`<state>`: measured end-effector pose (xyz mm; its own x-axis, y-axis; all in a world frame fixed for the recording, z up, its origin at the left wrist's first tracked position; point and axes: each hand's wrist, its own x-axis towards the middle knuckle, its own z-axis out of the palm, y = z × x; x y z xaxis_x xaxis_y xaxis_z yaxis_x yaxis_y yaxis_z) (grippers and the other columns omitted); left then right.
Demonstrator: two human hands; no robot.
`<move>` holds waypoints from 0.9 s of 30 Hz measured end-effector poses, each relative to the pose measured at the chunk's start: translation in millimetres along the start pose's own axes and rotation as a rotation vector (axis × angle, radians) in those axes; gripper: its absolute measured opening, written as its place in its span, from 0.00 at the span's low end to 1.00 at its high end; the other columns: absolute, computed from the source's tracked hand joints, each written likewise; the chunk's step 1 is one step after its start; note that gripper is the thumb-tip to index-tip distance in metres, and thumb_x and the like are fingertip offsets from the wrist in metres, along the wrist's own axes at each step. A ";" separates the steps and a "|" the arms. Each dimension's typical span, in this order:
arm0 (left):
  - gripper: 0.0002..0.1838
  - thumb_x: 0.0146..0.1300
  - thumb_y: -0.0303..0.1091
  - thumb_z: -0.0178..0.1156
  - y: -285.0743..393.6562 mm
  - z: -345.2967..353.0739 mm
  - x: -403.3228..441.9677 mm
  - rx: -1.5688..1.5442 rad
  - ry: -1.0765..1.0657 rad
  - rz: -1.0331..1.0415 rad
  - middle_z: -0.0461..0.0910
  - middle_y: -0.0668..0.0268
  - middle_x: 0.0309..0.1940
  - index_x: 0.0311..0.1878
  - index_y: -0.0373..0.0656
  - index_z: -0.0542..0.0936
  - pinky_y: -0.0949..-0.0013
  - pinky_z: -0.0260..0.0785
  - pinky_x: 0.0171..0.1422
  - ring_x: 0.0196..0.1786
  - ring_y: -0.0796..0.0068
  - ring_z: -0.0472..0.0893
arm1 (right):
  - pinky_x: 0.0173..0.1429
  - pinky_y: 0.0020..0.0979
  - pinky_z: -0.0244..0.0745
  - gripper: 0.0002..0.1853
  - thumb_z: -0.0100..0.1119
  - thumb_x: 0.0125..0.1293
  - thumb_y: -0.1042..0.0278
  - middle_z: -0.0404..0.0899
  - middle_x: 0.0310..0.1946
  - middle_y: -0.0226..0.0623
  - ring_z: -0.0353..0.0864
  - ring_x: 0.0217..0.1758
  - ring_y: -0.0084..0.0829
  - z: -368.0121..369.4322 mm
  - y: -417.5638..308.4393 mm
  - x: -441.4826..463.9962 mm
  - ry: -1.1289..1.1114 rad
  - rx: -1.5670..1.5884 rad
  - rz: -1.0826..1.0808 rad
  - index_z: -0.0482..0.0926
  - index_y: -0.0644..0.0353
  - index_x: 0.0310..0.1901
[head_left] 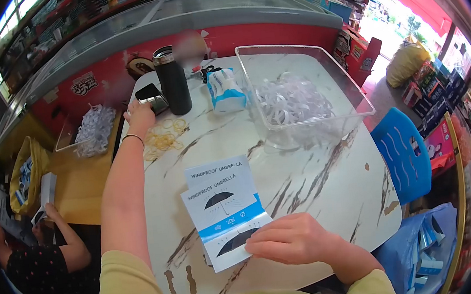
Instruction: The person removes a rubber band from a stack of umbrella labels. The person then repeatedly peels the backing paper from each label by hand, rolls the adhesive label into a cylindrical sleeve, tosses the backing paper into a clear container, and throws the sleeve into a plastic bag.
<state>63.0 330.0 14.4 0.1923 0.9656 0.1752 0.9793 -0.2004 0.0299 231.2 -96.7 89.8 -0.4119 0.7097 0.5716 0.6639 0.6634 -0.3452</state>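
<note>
My left hand (141,115) reaches to the back left of the table, its fingers closed at the edge of a dark shiny object (153,100), perhaps a phone. Beside this object stands a black thermos bottle (174,85). Loose yellowish rubber bands (161,141) lie just right of my left wrist. In front of me is a flattened umbrella box (210,213), printed "WINDPROOF UMBRELLA", over another similar printed piece (237,165). My right hand (291,239) is closed at the box's lower right edge; the thumb is hidden.
A clear plastic bin (323,119) with white loops and a blue-white packet (226,94) are on the marbled table (319,195). A blue chair (402,156) and blue bag (426,242) are at right. Another person (46,267) sits at left by a wooden table (83,187).
</note>
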 end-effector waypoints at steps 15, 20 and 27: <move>0.30 0.55 0.52 0.62 13.6 -124.4 -255.9 -0.963 0.107 1.060 0.72 0.53 0.54 0.54 0.39 0.74 0.60 0.65 0.58 0.55 0.55 0.72 | 0.24 0.23 0.70 0.09 0.68 0.48 0.69 0.78 0.22 0.27 0.78 0.22 0.26 -53.8 3.1 30.9 0.597 -0.296 -0.146 0.80 0.55 0.32; 0.08 0.53 0.22 0.61 19.1 -124.0 -304.7 -1.040 0.103 0.916 0.74 0.62 0.24 0.37 0.38 0.77 0.69 0.65 0.24 0.22 0.68 0.74 | 0.22 0.24 0.66 0.11 0.71 0.46 0.67 0.77 0.20 0.28 0.74 0.18 0.27 -65.5 -7.2 48.0 0.661 -0.428 -0.161 0.80 0.54 0.32; 0.01 0.56 0.21 0.58 15.7 -104.7 -324.7 -1.182 -0.027 0.798 0.68 0.65 0.16 0.31 0.36 0.76 0.71 0.53 0.19 0.16 0.73 0.65 | 0.20 0.23 0.62 0.13 0.70 0.40 0.73 0.74 0.16 0.30 0.69 0.14 0.27 -58.5 7.3 61.7 0.579 -0.366 -0.063 0.81 0.58 0.32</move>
<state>9.3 -4.0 61.0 0.6719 0.5300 0.5174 -0.0163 -0.6878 0.7257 247.1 -61.9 166.2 -0.1244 0.3632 0.9234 0.8597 0.5041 -0.0825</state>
